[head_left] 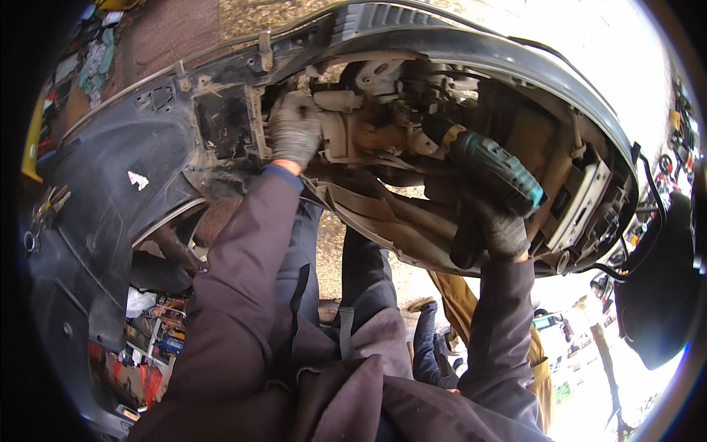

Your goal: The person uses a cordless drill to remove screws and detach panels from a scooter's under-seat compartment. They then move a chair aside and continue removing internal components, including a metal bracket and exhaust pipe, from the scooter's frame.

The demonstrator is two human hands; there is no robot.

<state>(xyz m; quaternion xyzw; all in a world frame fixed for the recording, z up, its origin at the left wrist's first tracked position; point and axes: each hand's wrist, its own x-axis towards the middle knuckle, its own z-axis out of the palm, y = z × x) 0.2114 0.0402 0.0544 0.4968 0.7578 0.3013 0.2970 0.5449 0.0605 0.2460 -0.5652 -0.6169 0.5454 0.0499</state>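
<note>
My right hand, in a grey work glove, grips the handle of a teal and black cordless drill. The drill's black chuck points left and away, into the open bay of a scooter's dark body. Its tip is close to the dirty metal engine parts, and I cannot tell whether it touches one. My left hand, also gloved, reaches into the bay's left part beside a grey cylindrical part. Its fingers are curled, and whatever they hold is hidden.
A dark rim borders the bay. A black padded piece hangs at the right. Keys sit at the far left. Another person's brown trouser leg shows beyond my right arm. Tools and parts lie at the lower left.
</note>
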